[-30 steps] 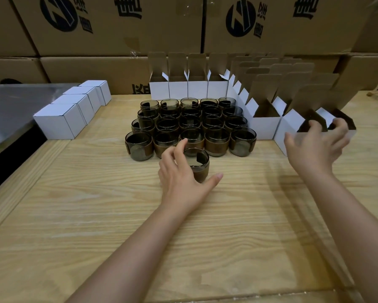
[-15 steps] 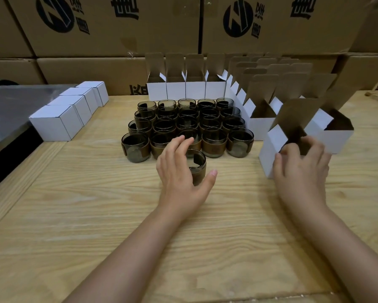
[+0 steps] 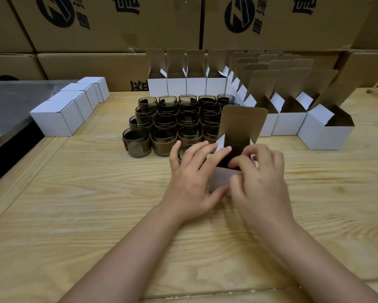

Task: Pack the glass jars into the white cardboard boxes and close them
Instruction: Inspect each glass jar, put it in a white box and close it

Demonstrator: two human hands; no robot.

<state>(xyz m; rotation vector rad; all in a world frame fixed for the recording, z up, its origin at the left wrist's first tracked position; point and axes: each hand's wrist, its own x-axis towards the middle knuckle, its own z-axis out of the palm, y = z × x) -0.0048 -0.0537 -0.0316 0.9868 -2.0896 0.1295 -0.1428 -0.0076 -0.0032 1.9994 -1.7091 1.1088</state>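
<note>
Head view: the open white box (image 3: 241, 127) sits mid-worktop (image 3: 96, 215), just in front of the jars (image 3: 168, 119); its mouth tips toward the person and its lid flap rises up and away; the left hand (image 3: 192, 178) pinches its left side, fingers lying across a lone jar (image 3: 184, 153); the right hand (image 3: 262, 182) curls its fingers over the rim.
</note>
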